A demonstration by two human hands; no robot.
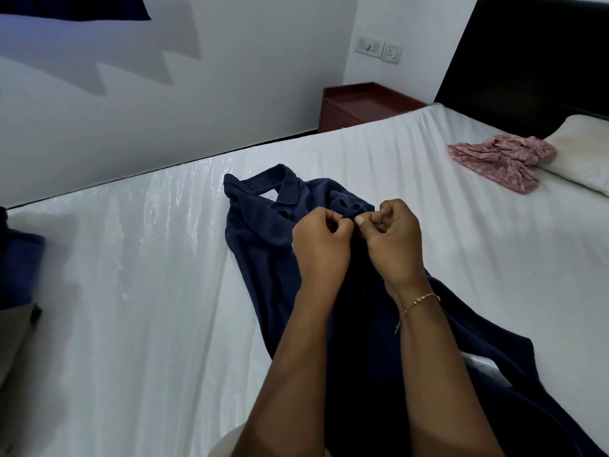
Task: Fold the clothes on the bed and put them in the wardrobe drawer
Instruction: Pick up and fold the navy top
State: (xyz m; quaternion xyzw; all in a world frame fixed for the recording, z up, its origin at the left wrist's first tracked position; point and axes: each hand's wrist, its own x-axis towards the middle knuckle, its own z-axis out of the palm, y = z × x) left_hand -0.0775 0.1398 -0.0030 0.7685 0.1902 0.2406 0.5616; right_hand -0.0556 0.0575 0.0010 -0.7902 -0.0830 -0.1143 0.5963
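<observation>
Navy polo shirt (263, 225) spread on bed (131, 258), collar toward the far wall, lower part draped toward the viewer. Left hand (321, 239) and right hand (393, 239) side by side at the placket below the collar, fingers (361, 220) of both curled narrow, pinching the cloth. Crumpled pink garment (501, 161) well apart, touching pillow (583, 153); gold bracelet (420, 300) on right wrist.

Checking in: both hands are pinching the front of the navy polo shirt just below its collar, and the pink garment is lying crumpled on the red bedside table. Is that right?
Not quite. The head view shows the pink garment crumpled on the bed, beside the pillow, not on the red bedside table. The rest holds: the left hand and right hand both pinch the navy polo shirt just below its collar.
</observation>
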